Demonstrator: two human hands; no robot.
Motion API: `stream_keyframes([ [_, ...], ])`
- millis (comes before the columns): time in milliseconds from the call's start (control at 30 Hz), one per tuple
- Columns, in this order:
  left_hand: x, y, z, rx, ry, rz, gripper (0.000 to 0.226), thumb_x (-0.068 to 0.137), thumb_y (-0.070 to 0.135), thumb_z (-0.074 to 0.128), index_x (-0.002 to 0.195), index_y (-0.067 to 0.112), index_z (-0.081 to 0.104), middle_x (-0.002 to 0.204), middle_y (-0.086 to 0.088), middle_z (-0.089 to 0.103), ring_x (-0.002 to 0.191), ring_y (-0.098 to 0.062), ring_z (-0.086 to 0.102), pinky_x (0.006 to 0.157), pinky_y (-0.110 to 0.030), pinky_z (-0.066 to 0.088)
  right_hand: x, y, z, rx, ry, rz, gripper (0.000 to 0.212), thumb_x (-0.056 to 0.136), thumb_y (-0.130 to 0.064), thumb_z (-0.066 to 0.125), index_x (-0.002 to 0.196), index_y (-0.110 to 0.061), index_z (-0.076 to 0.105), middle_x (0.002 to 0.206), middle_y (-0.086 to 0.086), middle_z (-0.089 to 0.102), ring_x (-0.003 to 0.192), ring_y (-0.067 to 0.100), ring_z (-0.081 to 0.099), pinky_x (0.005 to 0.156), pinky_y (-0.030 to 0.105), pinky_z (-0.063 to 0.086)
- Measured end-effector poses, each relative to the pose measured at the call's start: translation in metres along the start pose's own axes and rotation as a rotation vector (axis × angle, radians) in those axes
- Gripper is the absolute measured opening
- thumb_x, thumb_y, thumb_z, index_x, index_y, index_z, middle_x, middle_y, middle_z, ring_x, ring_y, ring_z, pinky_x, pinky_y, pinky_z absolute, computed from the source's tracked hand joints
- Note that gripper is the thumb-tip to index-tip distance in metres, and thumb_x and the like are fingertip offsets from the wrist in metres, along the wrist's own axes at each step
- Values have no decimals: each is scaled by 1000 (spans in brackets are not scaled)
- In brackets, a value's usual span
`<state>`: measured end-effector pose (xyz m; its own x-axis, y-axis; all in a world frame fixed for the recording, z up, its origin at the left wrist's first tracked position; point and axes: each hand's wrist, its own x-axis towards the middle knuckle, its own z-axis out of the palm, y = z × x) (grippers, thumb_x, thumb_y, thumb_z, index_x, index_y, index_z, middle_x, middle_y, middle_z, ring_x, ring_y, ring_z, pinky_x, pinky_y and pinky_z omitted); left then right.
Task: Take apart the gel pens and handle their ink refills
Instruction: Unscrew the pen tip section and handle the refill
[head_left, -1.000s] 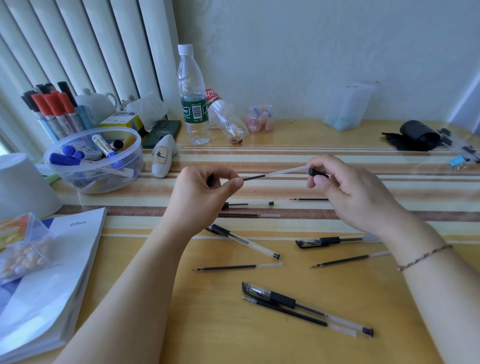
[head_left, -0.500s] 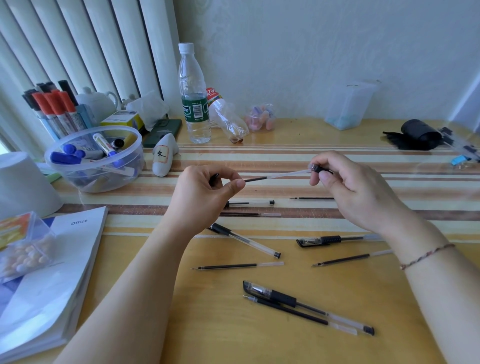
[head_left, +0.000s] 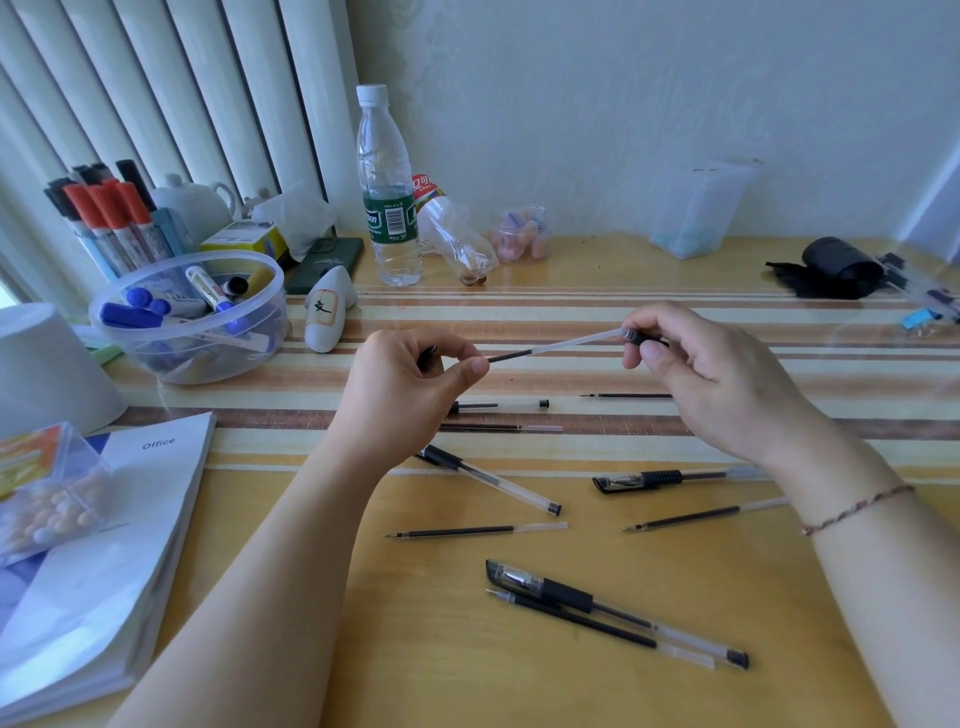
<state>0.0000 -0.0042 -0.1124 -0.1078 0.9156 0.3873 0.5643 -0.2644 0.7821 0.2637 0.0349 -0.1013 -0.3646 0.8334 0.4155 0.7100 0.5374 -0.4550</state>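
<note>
My left hand (head_left: 410, 384) and right hand (head_left: 691, 374) pinch opposite ends of one gel pen (head_left: 561, 345); loose refills (head_left: 475, 531) lie out, capped pens (head_left: 613, 605) remain.

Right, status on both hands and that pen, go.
Left hand pinching the pen's front end. Right hand pinching the black end cap. Gel pen held level above the desk, still whole. Nothing in the way.
</note>
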Motion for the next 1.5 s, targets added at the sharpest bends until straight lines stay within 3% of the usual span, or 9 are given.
stream_keyframes([
  [200,-3,0,3,359,-47,7,9,84,33,71,76,30,70,43,7,40,46,-9,40,51,-24,33,2,3,-3,-282,59,-178,24,88,-17,51,98,-30,68,93,-14,66,88,18,58,77,37,41],
  [500,-5,4,7,429,-69,6,13,85,38,69,74,33,65,43,6,39,47,-10,42,49,-25,29,1,-3,-9,-341,-63,-121,28,92,-19,45,102,-30,69,87,-18,63,91,21,61,76,39,42],
  [767,-13,12,22,376,-164,68,10,83,42,70,79,32,70,42,8,38,44,-6,39,52,-23,33,-3,-25,10,-110,-203,-112,26,97,-31,44,117,-34,61,103,-23,60,88,3,53,75,33,49],
  [867,-11,8,18,406,-151,57,11,85,40,67,80,32,70,43,8,42,46,-7,43,52,-24,39,-2,-24,7,-165,-65,-100,24,97,-36,44,113,-33,62,103,-21,62,88,7,57,71,34,51],
  [1000,-4,1,9,250,-19,26,8,84,31,71,76,29,71,43,8,40,43,-8,38,50,-29,38,3,-8,-5,-224,212,98,31,97,-46,39,104,-34,66,63,-14,59,65,20,56,54,30,41],
  [1167,-1,1,7,84,44,-8,12,83,26,73,72,29,69,42,9,38,41,-8,34,50,-28,34,3,-9,5,43,156,55,18,95,-35,49,97,-30,66,70,-12,63,69,16,60,63,38,51],
  [1333,-2,2,8,97,-18,17,10,84,27,72,74,27,70,46,5,42,42,-8,36,50,-27,36,3,-16,8,244,147,-16,13,96,-21,51,98,-23,64,75,-6,63,69,9,57,63,24,45],
  [1433,-3,1,8,107,-42,17,11,84,27,72,74,27,69,46,6,41,41,-7,37,49,-26,36,2,-16,6,266,148,-20,13,95,-20,52,97,-21,65,72,1,62,68,20,56,62,32,45],
  [1500,-3,2,8,94,-40,12,10,84,27,72,75,26,69,46,6,41,41,-7,37,49,-25,36,3,-16,6,271,140,-12,13,95,-19,52,94,-22,64,72,1,62,66,13,54,60,28,44],
])
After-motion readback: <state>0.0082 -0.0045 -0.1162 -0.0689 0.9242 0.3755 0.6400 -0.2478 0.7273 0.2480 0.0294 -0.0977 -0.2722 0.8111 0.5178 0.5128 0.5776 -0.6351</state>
